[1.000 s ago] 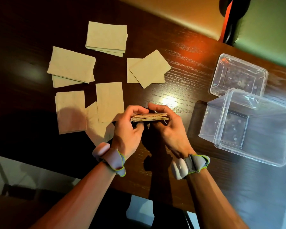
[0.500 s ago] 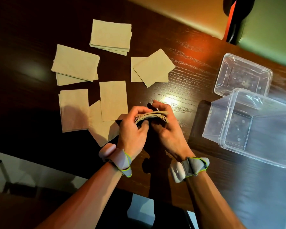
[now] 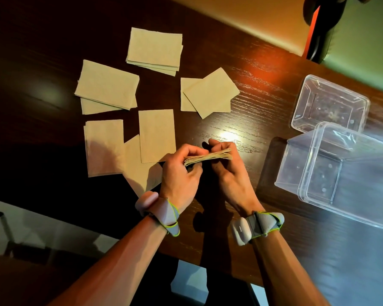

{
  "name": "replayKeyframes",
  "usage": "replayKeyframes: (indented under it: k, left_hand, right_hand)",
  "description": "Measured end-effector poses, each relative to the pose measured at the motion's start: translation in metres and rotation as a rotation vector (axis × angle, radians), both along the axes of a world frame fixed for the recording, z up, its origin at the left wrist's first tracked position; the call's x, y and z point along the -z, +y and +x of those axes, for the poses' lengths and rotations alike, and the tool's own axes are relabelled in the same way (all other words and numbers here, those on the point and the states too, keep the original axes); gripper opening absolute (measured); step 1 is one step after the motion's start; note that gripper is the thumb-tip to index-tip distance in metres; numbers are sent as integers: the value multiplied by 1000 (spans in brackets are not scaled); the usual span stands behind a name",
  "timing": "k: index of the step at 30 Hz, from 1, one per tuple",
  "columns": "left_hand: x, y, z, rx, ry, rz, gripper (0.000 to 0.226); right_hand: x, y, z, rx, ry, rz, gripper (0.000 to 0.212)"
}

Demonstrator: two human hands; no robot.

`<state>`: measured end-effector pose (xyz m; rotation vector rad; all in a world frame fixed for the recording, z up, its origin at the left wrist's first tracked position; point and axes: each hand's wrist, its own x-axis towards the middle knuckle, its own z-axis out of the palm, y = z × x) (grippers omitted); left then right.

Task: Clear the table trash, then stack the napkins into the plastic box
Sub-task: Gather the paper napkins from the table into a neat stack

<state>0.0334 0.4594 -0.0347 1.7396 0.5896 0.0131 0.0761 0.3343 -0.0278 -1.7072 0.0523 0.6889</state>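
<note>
Both hands, left hand (image 3: pixel 179 173) and right hand (image 3: pixel 229 171), pinch a thin stack of napkins (image 3: pixel 208 157) edge-on just above the dark table (image 3: pixel 252 102). Squaring its edges now, with light even pressure, should keep the sheets from fanning. Loose napkins (image 3: pixel 156 134) lie to the left; the clear plastic box (image 3: pixel 341 173) sits open, well to the right.

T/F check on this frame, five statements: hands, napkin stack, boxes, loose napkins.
1. Both hands hold the napkin stack. True: left hand and right hand each grip an end.
2. The stack is already in the plastic box. False: it is held above the table.
3. Loose napkins lie left of the hands. True.
4. The smaller clear container holds napkins. False: no napkins are in it.
5. The plastic box is left of the hands. False: it is on the right.
</note>
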Motion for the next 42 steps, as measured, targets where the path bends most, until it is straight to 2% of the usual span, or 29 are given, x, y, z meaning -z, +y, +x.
replayKeyframes:
  k: [3,9,14,19,24,25,28,29,31,35,38,42]
  left_hand:
    - [0,2,1,3,20,9,29]
    - [-1,16,3,-77,64,96,20]
    - [5,54,12,-210,174,27,26]
    - [16,95,22,-267,342,85,63]
    - [16,102,29,-278,412,51,69]
    - [15,102,29,-290,417,47,64]
    - [14,101,30,-316,408,3,14]
    - [12,100,31,-322,399,-21,8]
    - [8,99,33,-346,373,-47,6]
    - [8,103,39,-353,359,-68,21]
    - [11,104,43,-351,399,-59,18]
    - [10,99,39,-292,404,64,21]
  right_hand:
    - [4,-1,1,-47,-49,-95,12]
    - [4,10,5,17,-74,-132,16]
    - [3,50,8,74,-27,-144,14]
    - [10,98,16,49,9,-275,14]
    - [15,117,21,7,-2,-484,18]
    - [15,119,21,5,-11,-508,18]
    - [13,124,19,3,-37,-551,17]
    - [13,124,18,6,-46,-562,17]
    - [13,124,17,5,-59,-571,17]
    - [12,124,16,6,-40,-574,15]
    - [12,123,18,24,-16,-557,15]
    - [11,117,21,-1,-39,-527,21]
